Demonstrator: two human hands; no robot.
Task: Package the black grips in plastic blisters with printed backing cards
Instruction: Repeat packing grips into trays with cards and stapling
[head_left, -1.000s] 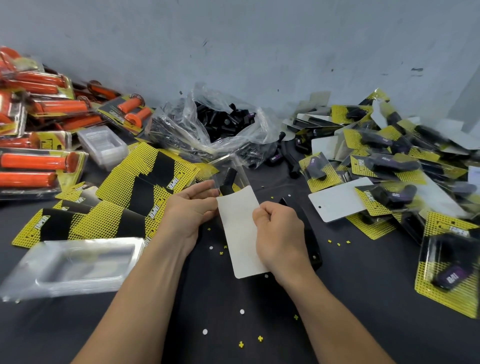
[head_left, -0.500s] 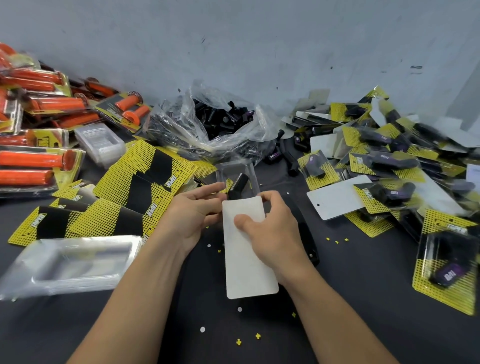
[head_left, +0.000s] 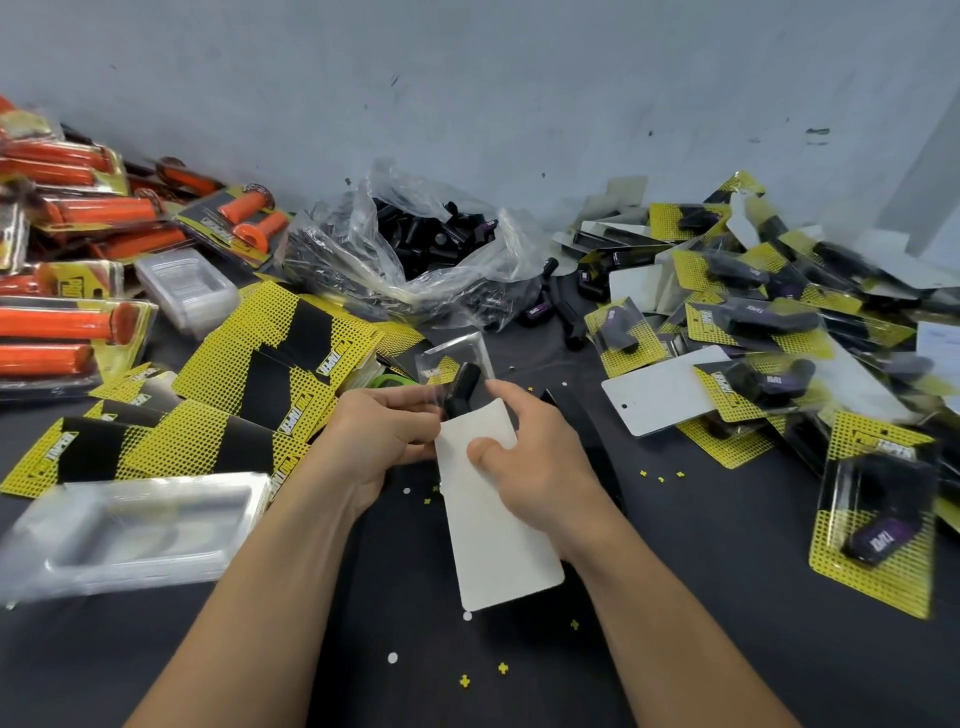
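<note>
Both hands work one pack: the left hand (head_left: 379, 441) pinches the clear plastic blister (head_left: 460, 349), the short black rubber grip (head_left: 462, 387) seated in it just beyond its fingertips, while the right hand (head_left: 540, 467) pinches the white-backed rectangular card (head_left: 498, 545), thumb flat on top. I judge the card should slide in straight, edges under the blister's folds. Loose yellow-and-black printed cards (head_left: 280, 374) lie just left of the left fingers, blocking nothing.
</note>
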